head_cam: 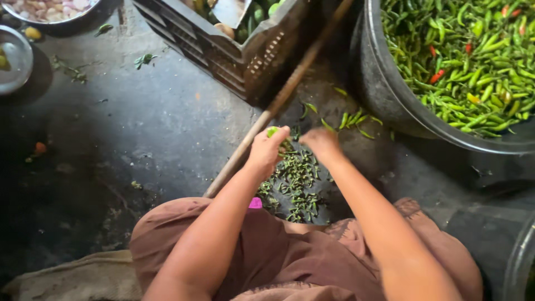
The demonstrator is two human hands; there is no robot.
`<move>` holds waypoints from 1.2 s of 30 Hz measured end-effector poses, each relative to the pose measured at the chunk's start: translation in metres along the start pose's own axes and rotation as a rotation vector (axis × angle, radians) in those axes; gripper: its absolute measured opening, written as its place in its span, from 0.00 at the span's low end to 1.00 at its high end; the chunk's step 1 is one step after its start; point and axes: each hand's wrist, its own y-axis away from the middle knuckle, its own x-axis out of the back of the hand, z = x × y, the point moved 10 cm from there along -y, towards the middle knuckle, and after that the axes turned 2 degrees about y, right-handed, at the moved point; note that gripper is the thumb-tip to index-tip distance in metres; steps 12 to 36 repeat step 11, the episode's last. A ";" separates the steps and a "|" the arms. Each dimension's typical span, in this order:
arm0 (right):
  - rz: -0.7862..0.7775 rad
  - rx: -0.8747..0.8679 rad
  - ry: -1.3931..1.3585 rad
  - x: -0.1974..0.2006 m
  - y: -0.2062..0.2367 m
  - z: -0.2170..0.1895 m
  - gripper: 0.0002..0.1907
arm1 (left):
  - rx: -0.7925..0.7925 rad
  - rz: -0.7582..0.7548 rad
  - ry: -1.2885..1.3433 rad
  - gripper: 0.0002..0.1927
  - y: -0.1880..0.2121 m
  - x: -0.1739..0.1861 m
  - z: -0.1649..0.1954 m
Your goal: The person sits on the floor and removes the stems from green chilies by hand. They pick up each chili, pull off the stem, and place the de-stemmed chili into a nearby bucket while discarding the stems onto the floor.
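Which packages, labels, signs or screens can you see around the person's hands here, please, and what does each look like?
No labels, signs or screens show; only open containers.
Dark plastic crate: top centre, slatted, rectangular, holding vegetables.
Black tub: top right, round, full of green chillies, with a few red ones.
Metal bowls: top left, round, silvery.
Left hand holds a green chilli; right hand is beside it.

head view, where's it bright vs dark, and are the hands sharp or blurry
Head view: daylight falls on the big tub of chillies and the floor centre; left edge and lower right sink into shadow; left hand and right hand look slightly motion-blurred.
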 end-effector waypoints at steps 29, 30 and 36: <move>-0.058 -0.331 0.436 -0.035 -0.023 0.009 0.16 | -0.331 0.065 -0.592 0.09 0.021 -0.008 0.062; -0.058 -0.331 0.436 -0.035 -0.023 0.009 0.16 | -0.331 0.065 -0.592 0.09 0.021 -0.008 0.062; -0.058 -0.331 0.436 -0.035 -0.023 0.009 0.16 | -0.331 0.065 -0.592 0.09 0.021 -0.008 0.062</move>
